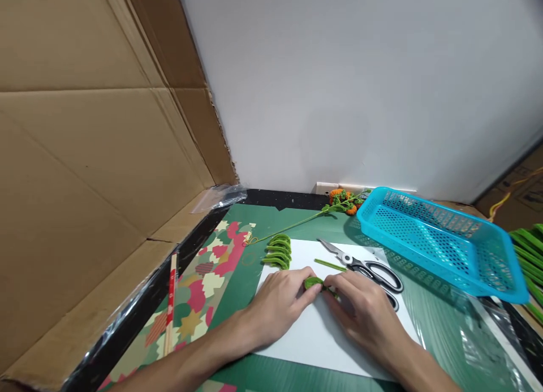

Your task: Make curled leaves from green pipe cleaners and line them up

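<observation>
My left hand (280,301) pinches a small curled green pipe cleaner (313,281) over a white sheet of paper (314,338). My right hand (362,304) meets it from the other side, its fingertips closed on the right end of the same piece. A row of several bent green pipe-cleaner pieces (278,252) lies just beyond my left hand. Beyond my right hand are a short straight green pipe cleaner (328,264) and scissors (348,259) with black and grey handles, partly covered by that hand.
A blue perforated basket (441,267) stands at the right, with more green pipe cleaners (530,256) past it. A green stem with orange flowers (339,197) lies at the back. Red-and-wood chopsticks in a wrapper (171,301) rest at left, near a cardboard wall (85,154).
</observation>
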### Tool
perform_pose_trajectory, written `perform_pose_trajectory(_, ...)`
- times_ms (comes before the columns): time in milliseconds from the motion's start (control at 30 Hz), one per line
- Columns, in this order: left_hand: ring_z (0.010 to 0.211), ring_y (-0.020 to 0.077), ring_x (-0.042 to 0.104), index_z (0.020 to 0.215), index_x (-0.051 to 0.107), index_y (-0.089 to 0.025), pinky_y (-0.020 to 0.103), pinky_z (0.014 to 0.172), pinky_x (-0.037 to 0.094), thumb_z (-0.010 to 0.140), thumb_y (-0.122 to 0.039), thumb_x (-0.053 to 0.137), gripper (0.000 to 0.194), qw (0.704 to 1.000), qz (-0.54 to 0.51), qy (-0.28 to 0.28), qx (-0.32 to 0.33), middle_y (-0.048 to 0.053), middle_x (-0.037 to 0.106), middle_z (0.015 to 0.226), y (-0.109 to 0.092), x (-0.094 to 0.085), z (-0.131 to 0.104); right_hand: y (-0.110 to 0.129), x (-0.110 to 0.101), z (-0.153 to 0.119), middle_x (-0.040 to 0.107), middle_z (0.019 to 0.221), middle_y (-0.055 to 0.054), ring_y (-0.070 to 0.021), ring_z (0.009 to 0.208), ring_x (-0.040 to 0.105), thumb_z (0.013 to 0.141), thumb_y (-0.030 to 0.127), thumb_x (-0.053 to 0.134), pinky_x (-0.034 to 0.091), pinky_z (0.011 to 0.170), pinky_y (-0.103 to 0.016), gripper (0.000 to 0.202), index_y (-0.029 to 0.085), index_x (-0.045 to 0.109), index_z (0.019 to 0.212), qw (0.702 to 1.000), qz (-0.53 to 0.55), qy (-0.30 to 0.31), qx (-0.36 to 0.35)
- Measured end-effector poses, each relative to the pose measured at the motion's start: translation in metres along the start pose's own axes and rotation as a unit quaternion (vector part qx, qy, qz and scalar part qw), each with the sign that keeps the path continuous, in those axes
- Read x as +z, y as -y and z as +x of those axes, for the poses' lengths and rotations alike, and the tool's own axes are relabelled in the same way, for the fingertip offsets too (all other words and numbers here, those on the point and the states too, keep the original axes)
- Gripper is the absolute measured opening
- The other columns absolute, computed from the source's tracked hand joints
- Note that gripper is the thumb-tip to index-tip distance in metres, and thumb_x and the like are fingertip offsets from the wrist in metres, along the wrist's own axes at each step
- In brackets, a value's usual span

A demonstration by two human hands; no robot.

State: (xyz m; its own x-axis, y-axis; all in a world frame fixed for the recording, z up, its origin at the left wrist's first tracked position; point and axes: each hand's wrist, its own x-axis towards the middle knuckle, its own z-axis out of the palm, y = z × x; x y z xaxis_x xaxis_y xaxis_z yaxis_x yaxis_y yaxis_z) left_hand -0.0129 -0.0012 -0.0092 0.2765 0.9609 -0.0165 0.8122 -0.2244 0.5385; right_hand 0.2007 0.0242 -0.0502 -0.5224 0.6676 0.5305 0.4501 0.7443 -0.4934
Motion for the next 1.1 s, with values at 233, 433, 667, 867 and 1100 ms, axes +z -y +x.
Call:
perform_pose_trajectory(233, 0.065, 0.0176, 0.056, 0.097, 0.07, -0.023, 0.028, 0.062, 0.033, 0.1, -0.037, 0.062, 0.016, 0.999, -0.025, 0.03, -0.026, -0.004, 0.063, 0.07, -0.003, -0.007, 0.007, 0.0, -0.004, 0.005, 0.07, 0.086, -0.005, -0.0216, 0.077, 0.066, 0.1, 0.013, 0.058, 0.046, 0.068, -0.031, 0.013, 0.022, 0.066, 0.094, 1.0, -0.012, -0.001, 0.019)
perform_pose_trajectory(433, 0.063, 0.0165, 0.052, 0.09, 0.064, -0.022, 0.028, 0.061, 0.032, 0.106, -0.043, 0.052, 0.029, 0.998, -0.049, 0.026, -0.011, -0.005, 0.058, 0.069, -0.003, -0.009, 0.009, 0.002, -0.007, 0.008, 0.073, 0.09, -0.004, -0.02, 0.077, 0.069, 0.098, 0.011, 0.06, 0.048, 0.068, -0.029, 0.016, 0.023, 0.068, 0.104, 1.0, -0.019, 0.01, 0.021)
perform_pose_trajectory(667, 0.06, 0.0156, 0.049, 0.085, 0.062, -0.022, 0.028, 0.059, 0.031, 0.104, -0.046, 0.055, 0.031, 0.998, -0.043, 0.031, -0.02, -0.006, 0.054, 0.065, -0.004, -0.01, 0.01, 0.002, -0.003, 0.006, 0.075, 0.09, -0.003, -0.0179, 0.071, 0.069, 0.097, 0.012, 0.059, 0.046, 0.063, -0.028, 0.014, 0.022, 0.069, 0.098, 0.999, -0.024, -0.008, 0.025)
perform_pose_trajectory(867, 0.067, 0.017, 0.057, 0.091, 0.066, -0.023, 0.029, 0.065, 0.036, 0.106, -0.045, 0.051, 0.031, 0.996, -0.083, 0.036, -0.023, -0.004, 0.064, 0.071, -0.005, -0.009, 0.009, 0.007, -0.004, 0.006, 0.074, 0.088, -0.004, -0.0188, 0.073, 0.07, 0.099, 0.013, 0.058, 0.046, 0.063, -0.029, 0.014, 0.021, 0.068, 0.095, 0.999, -0.031, -0.012, 0.022)
perform_pose_trajectory(1100, 0.073, 0.0168, 0.056, 0.092, 0.068, -0.021, 0.027, 0.066, 0.04, 0.102, -0.038, 0.056, 0.023, 0.99, -0.136, 0.023, -0.006, -0.002, 0.065, 0.079, -0.004, -0.009, 0.01, 0.01, -0.005, 0.006, 0.077, 0.101, -0.004, -0.0191, 0.076, 0.073, 0.101, 0.014, 0.058, 0.05, 0.064, -0.028, 0.017, 0.023, 0.072, 0.106, 0.999, -0.016, -0.01, 0.034)
